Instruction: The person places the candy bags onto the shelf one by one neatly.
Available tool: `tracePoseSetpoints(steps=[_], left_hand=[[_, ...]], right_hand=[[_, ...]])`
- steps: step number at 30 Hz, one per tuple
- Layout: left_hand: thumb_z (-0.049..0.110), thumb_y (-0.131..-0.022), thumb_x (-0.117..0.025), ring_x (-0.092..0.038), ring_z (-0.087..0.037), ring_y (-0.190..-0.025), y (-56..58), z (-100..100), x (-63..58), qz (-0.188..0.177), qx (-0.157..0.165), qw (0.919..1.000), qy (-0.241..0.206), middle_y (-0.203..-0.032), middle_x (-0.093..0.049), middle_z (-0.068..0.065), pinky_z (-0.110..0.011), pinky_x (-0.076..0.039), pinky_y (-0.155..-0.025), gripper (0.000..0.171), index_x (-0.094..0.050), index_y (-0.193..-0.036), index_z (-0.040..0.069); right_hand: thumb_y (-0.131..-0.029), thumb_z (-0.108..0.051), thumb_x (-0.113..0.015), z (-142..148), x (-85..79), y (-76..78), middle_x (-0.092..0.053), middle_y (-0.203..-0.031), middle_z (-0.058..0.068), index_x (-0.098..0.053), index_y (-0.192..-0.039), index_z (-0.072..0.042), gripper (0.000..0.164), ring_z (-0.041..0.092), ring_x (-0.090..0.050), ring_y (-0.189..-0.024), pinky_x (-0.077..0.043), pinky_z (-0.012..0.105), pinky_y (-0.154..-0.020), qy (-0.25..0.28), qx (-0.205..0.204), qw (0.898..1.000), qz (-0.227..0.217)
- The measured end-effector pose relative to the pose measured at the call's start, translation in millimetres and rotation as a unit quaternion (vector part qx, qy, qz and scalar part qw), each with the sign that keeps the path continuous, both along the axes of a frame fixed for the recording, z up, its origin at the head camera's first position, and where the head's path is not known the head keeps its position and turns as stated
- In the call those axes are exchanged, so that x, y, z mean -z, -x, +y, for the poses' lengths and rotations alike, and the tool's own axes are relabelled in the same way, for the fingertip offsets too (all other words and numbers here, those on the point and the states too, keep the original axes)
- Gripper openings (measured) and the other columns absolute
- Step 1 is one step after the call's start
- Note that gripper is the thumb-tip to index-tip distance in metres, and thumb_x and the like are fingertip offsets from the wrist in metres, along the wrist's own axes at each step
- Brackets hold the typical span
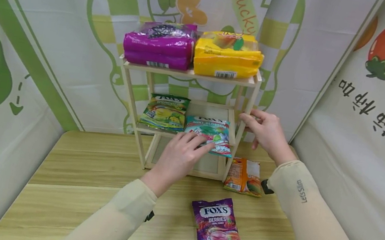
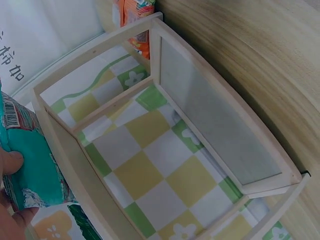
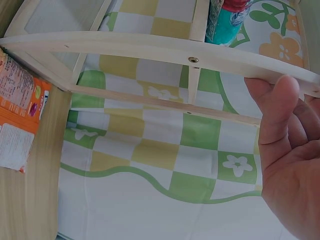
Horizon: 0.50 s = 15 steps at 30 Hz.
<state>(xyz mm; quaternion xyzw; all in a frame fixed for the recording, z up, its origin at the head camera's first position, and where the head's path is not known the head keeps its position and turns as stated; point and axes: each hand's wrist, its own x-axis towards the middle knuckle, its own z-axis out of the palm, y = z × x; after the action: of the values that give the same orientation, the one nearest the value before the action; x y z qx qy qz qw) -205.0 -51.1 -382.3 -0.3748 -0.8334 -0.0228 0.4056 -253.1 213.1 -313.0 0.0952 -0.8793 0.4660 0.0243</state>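
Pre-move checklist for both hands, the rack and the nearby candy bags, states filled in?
1. Left hand grips the teal, pillow-shaped plastic candy bag: ok.
2. Right hand holds the pale wooden rack by its right front upright: ok.
3. Teal bag wholly within the middle shelf: not ok, near end juts past the front edge.
4. Shelf bears the teal bag's weight: cannot tell.
5. Green plastic candy bag on that shelf: ok.
6. Tabletop before the rack clear: not ok, dark purple plastic candy bag there.
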Motion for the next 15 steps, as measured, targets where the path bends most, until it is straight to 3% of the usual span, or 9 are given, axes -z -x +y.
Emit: tracePoseSetpoints(steps=[15], left_hand=[[0.001,-0.093,-0.073,-0.067,-0.026,-0.109,2.5,-0.9,3.9,-0.013,-0.012,0.9998,0.003,-0.119,-0.072,-0.005,-0.042,-0.061,-0.093,0.035,-0.074,-0.123,0.019]], right_hand=[[-0.095,-0.065,-0.058,0.1,0.3,0.5,-0.055,-0.146,0.023,-0.048,-0.152,-0.008,0.081,0.029,-0.073,-0.093,-0.058,0.041,-0.050,0.003,-0.001,1.000,-0.001]])
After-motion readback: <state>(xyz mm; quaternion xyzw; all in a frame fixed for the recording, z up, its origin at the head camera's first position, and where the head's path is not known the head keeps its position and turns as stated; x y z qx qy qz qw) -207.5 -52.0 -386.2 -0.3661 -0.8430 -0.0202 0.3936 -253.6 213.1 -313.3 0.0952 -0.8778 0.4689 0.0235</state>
